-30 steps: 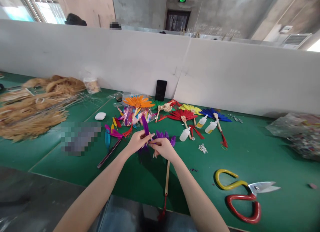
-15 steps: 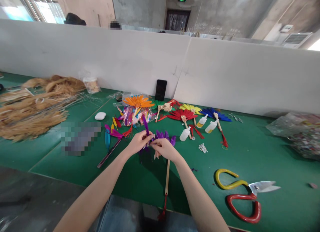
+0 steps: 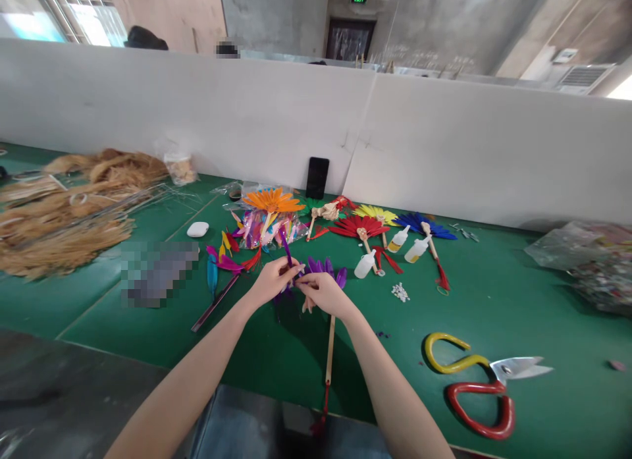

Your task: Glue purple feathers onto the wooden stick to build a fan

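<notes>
My left hand (image 3: 276, 279) is closed on a purple feather (image 3: 286, 245), whose tip stands up above the fingers. Close beside it, my right hand (image 3: 324, 293) pinches at the lower part of the same feather; the fingertips nearly meet and hide the spot between them. Under and behind my right hand lies a purple feather fan (image 3: 340, 277). Its pale wooden handle (image 3: 330, 353) points toward me, with a red tassel (image 3: 326, 406) hanging over the table edge.
Large scissors (image 3: 476, 383) lie at right on the green table. Glue bottles (image 3: 365, 264), white beads (image 3: 400, 292) and finished fans, including a red fan (image 3: 360, 228), sit beyond my hands. Loose feathers (image 3: 224, 255) and a fibre bundle (image 3: 74, 215) are at left. A white partition (image 3: 222, 103) stands behind.
Both hands stay almost in place at the purple feather. The feather's upright tip leans slightly further left and sits a little lower behind the fingers.
</notes>
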Demonstrator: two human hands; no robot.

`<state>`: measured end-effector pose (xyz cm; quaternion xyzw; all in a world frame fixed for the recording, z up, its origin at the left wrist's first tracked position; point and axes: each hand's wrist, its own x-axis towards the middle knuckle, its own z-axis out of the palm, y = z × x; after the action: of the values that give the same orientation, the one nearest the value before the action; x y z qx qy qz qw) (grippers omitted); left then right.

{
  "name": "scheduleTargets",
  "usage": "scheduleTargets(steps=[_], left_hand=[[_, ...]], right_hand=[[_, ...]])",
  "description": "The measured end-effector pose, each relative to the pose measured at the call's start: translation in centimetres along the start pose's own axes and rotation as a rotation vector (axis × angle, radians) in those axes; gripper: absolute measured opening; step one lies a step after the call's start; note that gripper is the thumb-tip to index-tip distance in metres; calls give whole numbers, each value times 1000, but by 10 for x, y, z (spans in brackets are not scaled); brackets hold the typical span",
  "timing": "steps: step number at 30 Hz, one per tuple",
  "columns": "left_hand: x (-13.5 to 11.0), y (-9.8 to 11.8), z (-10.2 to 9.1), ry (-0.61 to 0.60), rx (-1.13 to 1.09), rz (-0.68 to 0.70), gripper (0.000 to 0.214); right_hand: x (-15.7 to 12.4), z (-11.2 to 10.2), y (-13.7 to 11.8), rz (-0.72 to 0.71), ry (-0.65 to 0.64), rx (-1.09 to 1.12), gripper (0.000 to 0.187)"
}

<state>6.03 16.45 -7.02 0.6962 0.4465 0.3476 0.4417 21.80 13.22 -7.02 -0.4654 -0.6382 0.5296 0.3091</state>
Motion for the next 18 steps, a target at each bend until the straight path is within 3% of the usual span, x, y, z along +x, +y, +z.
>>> scheduleTargets(steps=[18], left_hand=[[1,3,0,-23,-86,-63,34]], right_hand=[[3,1,6,8,2,22,16]])
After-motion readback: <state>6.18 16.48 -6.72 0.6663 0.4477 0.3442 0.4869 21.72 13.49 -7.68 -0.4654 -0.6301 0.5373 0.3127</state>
